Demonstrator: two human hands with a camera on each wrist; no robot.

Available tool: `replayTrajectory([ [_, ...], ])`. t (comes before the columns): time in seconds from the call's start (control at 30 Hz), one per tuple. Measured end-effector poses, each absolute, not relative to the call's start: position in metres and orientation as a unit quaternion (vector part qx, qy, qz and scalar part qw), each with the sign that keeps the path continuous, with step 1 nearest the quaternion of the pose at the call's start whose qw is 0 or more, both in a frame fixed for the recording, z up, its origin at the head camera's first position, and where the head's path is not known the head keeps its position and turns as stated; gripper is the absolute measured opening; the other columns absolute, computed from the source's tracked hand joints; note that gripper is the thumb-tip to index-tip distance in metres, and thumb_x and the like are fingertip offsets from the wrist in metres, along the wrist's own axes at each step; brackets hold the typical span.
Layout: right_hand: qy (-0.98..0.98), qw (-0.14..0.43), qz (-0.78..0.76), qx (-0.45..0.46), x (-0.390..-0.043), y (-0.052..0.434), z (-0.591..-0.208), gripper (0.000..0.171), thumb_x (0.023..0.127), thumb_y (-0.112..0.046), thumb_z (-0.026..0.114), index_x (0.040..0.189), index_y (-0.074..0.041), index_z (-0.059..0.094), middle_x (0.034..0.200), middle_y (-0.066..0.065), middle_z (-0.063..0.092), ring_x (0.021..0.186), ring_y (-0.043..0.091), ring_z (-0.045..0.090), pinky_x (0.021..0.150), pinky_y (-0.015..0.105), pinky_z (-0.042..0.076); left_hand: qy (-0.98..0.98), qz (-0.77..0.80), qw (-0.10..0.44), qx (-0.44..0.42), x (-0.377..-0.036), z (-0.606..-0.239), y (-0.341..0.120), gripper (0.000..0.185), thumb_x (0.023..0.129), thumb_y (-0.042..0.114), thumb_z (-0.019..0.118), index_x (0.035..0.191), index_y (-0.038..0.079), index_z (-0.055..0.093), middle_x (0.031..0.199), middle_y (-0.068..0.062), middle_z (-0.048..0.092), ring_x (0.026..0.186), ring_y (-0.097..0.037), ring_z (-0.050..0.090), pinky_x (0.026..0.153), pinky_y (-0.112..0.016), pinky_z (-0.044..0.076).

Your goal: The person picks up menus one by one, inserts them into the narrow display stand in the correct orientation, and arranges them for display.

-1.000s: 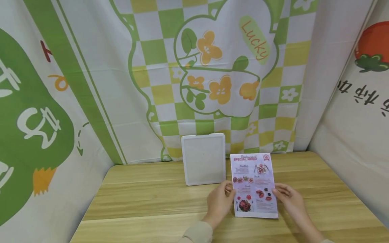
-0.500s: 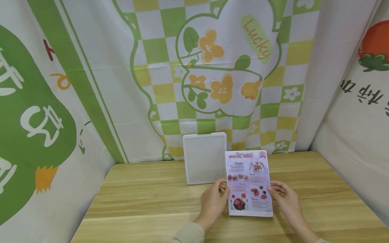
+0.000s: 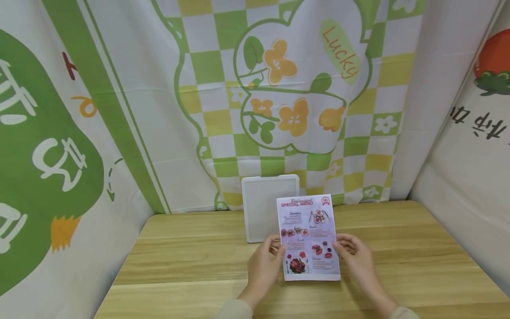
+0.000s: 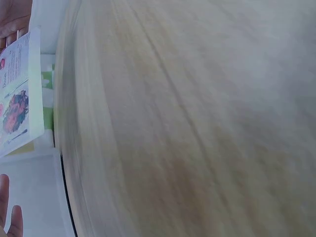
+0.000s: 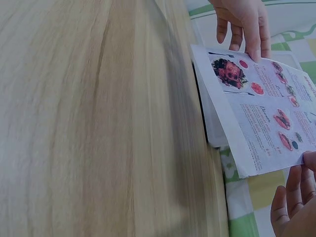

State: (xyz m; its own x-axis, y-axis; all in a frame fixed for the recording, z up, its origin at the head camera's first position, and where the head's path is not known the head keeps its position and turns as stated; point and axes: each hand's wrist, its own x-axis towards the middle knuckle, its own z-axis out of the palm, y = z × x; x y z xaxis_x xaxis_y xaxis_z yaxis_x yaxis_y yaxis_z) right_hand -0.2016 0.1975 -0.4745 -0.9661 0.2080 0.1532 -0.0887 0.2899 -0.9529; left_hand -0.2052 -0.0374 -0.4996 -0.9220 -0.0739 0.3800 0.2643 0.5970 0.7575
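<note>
A printed menu sheet (image 3: 308, 239) headed "SPECIAL MENU", with food pictures, is held upright just above the wooden table (image 3: 191, 266). My left hand (image 3: 274, 250) pinches its left edge and my right hand (image 3: 343, 248) pinches its right edge. The sheet's top left corner overlaps a white rectangular board (image 3: 260, 208) that leans against the curtain. In the right wrist view the menu (image 5: 261, 113) shows at an angle, with the left hand's fingers (image 5: 244, 24) on its far edge and my right hand's fingers (image 5: 296, 197) at its near edge. The left wrist view is blurred, with the menu (image 4: 17, 94) at its left border.
Patterned green, yellow and white curtains (image 3: 279, 88) close in the table at the back and on both sides. The table's front edge runs along the bottom of the head view.
Both hands have carried the menu to the left, from beside the white board to partly in front of it. The grip on the two edges is the same.
</note>
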Motion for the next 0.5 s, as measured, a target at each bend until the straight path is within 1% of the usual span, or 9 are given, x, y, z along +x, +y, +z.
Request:
replayTrajectory([
  [0.23,-0.78,0.125,0.612,-0.028,-0.203,0.18,-0.474,0.026,0.089,0.001,0.07,0.112,0.009,0.063,0.095,0.016,0.07,0.075,0.005,0.061,0.069,0.019,0.053,-0.871,-0.455,0.185,-0.028,-0.201,-0.496,-0.051,0.021,0.09,0.024,0.073,0.11,0.023,0.066,0.087,0.017,0.065,0.077,-0.002,0.06,0.064,-0.025,0.045],
  [0.37,-0.775,0.123,0.619,-0.029,-0.204,0.172,-0.476,0.025,0.089,0.001,0.07,0.112,0.008,0.063,0.096,0.016,0.07,0.076,0.005,0.061,0.069,0.02,0.053,-0.871,-0.45,0.196,-0.025,-0.2,-0.495,-0.058,0.021,0.09,0.024,0.073,0.109,0.023,0.066,0.086,0.017,0.065,0.075,-0.002,0.06,0.063,-0.024,0.043],
  [0.5,-0.766,0.119,0.632,-0.024,-0.205,0.166,-0.477,0.026,0.09,0.0,0.07,0.113,0.009,0.062,0.098,0.018,0.07,0.077,0.006,0.061,0.07,0.02,0.052,-0.872,-0.44,0.21,-0.026,-0.2,-0.493,-0.064,0.021,0.09,0.024,0.073,0.109,0.022,0.066,0.085,0.017,0.065,0.075,-0.002,0.06,0.062,-0.024,0.043],
])
